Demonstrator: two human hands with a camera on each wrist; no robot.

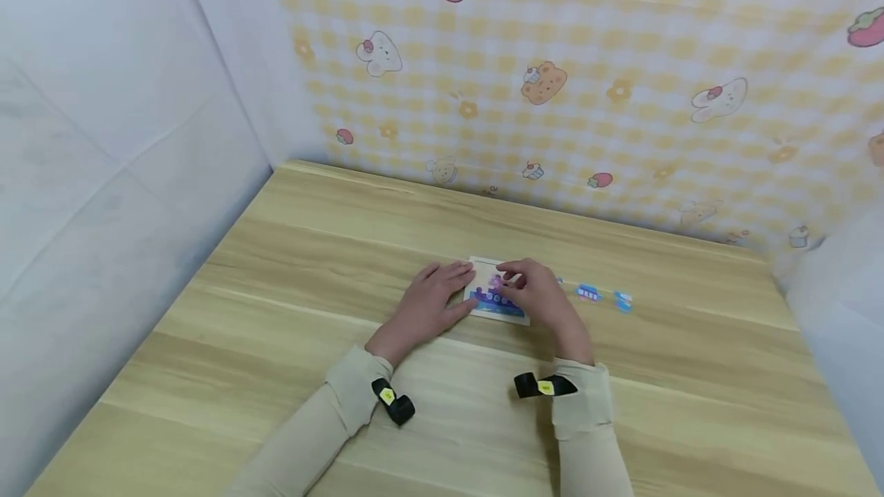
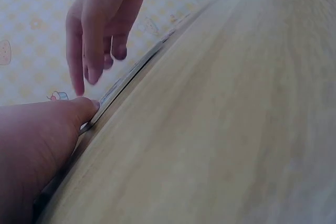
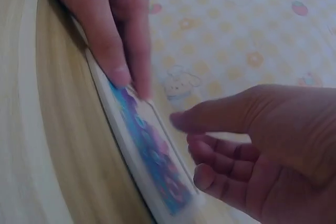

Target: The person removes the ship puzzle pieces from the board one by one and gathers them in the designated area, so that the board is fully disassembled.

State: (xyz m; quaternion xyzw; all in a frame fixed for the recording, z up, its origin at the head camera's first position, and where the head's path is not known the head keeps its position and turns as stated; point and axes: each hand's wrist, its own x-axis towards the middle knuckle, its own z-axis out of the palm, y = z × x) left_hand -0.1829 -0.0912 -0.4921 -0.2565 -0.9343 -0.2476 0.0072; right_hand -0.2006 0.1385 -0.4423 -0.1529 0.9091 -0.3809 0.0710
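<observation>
A small white-framed picture board (image 1: 496,316) lies flat on the table, showing a purple ship on blue water. My left hand (image 1: 431,301) rests at its left side, fingers fairly straight and thumb on the lower left part. In the right wrist view, the left hand's thumb and fingertips press on the end of the board (image 3: 137,182). Over the board's right half hovers my right hand (image 1: 542,297), fingers loosely bent. Its thumb and fingertips stand apart with nothing visible between them in the right wrist view, and it hides part of the picture.
To the right of the board lie a blue and pink piece (image 1: 588,293) and a blue and white piece (image 1: 624,301). A smaller bit (image 1: 560,281) shows beside the right hand. Behind the wooden table (image 1: 691,343) hangs a yellow checked cloth (image 1: 483,136); a pale wall (image 1: 124,136) borders the left.
</observation>
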